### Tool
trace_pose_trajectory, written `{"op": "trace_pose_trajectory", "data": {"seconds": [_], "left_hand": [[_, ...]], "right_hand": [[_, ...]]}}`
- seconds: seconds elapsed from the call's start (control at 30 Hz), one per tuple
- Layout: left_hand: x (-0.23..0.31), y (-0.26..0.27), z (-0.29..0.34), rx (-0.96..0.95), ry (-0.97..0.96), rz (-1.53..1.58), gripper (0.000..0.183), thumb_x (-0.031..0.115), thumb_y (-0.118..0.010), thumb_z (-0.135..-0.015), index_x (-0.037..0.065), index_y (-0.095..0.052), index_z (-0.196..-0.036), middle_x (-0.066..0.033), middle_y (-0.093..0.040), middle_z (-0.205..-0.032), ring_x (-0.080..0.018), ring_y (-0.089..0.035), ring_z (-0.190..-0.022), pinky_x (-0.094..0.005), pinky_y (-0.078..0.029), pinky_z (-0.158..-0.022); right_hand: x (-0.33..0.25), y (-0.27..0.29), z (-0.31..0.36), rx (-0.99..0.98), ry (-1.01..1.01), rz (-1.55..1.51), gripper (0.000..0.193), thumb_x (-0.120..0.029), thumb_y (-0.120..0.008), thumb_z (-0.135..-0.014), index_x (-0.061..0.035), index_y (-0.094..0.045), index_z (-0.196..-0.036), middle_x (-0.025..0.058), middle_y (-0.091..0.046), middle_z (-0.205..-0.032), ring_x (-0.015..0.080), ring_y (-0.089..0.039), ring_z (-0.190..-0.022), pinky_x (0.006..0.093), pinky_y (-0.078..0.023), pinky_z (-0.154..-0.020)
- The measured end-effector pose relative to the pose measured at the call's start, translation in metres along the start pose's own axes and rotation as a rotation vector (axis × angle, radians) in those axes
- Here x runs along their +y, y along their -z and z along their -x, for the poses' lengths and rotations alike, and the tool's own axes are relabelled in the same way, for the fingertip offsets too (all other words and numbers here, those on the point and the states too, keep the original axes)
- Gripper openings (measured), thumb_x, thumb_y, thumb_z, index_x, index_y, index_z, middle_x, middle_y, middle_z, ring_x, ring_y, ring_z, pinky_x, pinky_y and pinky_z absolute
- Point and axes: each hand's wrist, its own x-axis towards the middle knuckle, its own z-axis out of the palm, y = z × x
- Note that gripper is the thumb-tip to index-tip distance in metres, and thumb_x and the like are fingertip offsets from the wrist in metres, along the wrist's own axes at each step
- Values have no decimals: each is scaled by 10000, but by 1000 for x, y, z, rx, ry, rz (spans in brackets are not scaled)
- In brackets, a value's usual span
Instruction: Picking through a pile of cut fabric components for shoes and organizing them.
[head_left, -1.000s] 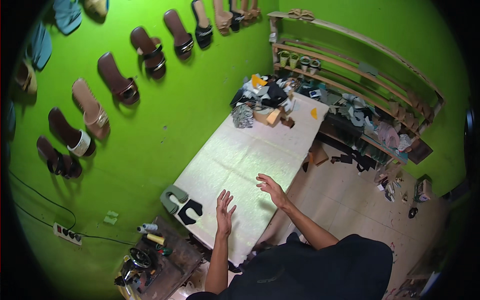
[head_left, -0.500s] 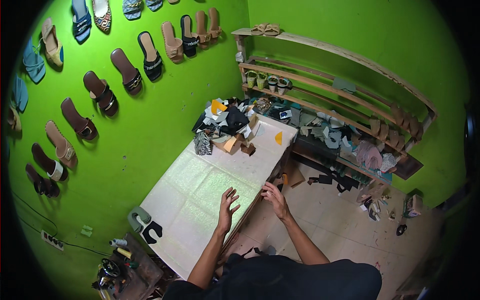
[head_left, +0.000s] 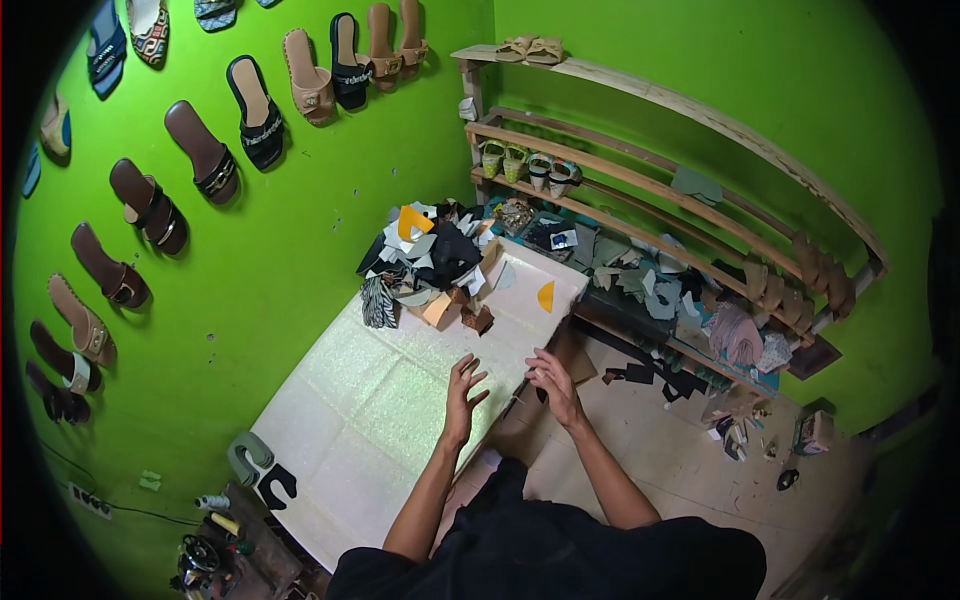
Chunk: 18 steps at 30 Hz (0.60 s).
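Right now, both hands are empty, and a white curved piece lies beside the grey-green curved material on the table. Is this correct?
Not quite: the head view shows a black curved piece, not a white one. The left hand and right hand are empty, and it lies beside the grey-green curved material on the table.

A head-worn fisheye (left of two) looks down across the table point(head_left: 345, 425).

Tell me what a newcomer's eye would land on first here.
First, the bright green wall on the left, hung with sandals. Next, the pale, shiny table below it, with a jumbled heap of scraps at its far end. Then the person's empty left hand and right hand, raised near the table's right edge.
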Motion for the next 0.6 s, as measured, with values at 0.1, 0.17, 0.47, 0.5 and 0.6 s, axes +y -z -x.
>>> {"op": "trace_pose_trajectory", "data": {"seconds": [0.1,0.17,0.47,0.5,0.6], "left_hand": [[10,5,-39,24,-66,-13,614,496,-438,-977,130,-342,-1460,-133,-353,-1516,-274,-436,-1320,-509,-385,-1046],[19,9,-66,43,-61,8,640,521,-444,-961,139,-340,-1464,-130,-353,-1520,-270,-433,-1317,-519,-370,-1050],[54,30,-145,138,-48,4,655,549,-443,-946,149,-348,-1455,-124,-377,-1510,-263,-441,-1306,-531,-355,-1045],[55,32,-151,156,-50,1,648,548,-439,-947,156,-350,-1455,-126,-374,-1511,-264,-445,-1306,-534,-357,-1041],[52,42,-168,177,-72,6,646,551,-438,-947,161,-353,-1455,-124,-372,-1511,-265,-450,-1306,-534,-358,-1038]], "right_hand": [[0,-5,-44,-32,-8,1,520,-265,-516,-1001,-16,-389,-1440,153,-572,-1279,211,-600,-1082,333,-465,-954],[0,-4,-77,-50,-16,8,498,-228,-532,-997,-14,-400,-1427,157,-580,-1256,224,-607,-1068,335,-466,-949],[4,-6,-192,-123,-19,59,492,-271,-513,-1011,-31,-407,-1427,135,-580,-1266,206,-594,-1085,337,-459,-956],[6,-6,-202,-129,-27,62,484,-268,-513,-1012,-32,-412,-1423,135,-582,-1265,207,-595,-1085,336,-459,-956],[15,-8,-231,-154,-49,73,472,-265,-518,-1013,-35,-424,-1414,131,-589,-1254,207,-598,-1083,336,-461,-952]]}}
